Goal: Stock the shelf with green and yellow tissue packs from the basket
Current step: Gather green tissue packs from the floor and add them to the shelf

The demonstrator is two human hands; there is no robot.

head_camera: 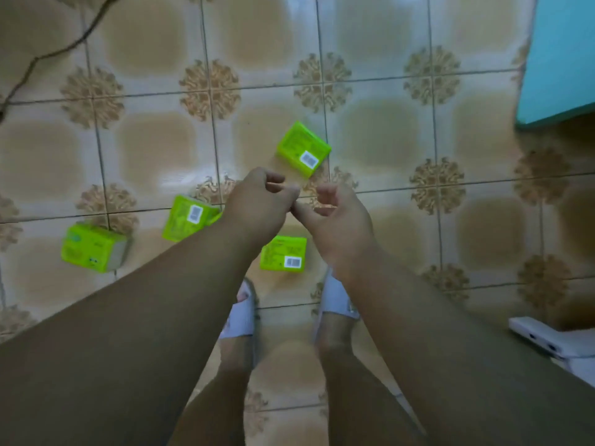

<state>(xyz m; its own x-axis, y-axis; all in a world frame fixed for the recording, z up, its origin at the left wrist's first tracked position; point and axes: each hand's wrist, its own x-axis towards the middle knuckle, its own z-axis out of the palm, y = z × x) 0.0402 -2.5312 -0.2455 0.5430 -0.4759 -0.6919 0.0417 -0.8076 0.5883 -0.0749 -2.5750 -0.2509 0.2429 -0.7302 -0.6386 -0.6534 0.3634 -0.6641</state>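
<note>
**A:** Where does the stocking stand?

**B:** At the pick-up stage, by the look of it. Four green tissue packs lie scattered on the tiled floor (154,53), and neither basket nor shelf is in view. No yellow pack shows either.

**A:** And the hands?

**B:** Both hang above the floor, meeting in front of the person. The left hand (257,204) has its fingers loosely curled around nothing; the right hand (338,220) is the same, empty. Their fingertips seem to touch, so each grip is released.

**A:** Which pack is closest?

**B:** The near pack (283,253) lies just ahead of the white slippers (241,317), under the wrists. The far pack (303,149) sits beyond the fingers, tilted on a corner. The middle pack (186,217) is partly hidden by the left forearm, and the leftmost pack (93,247) lies well apart.

**A:** What does the next move call for?

**B:** Likely a bend down and a grasp across a pack's short sides. They are soft rectangular blocks in glossy plastic film with white barcode labels, so they should squash slightly. The floor is glazed, patterned and slick.

**A:** Anything else?

**B:** A turquoise panel (560,59) at upper right, a white box (547,339) at lower right.
</note>
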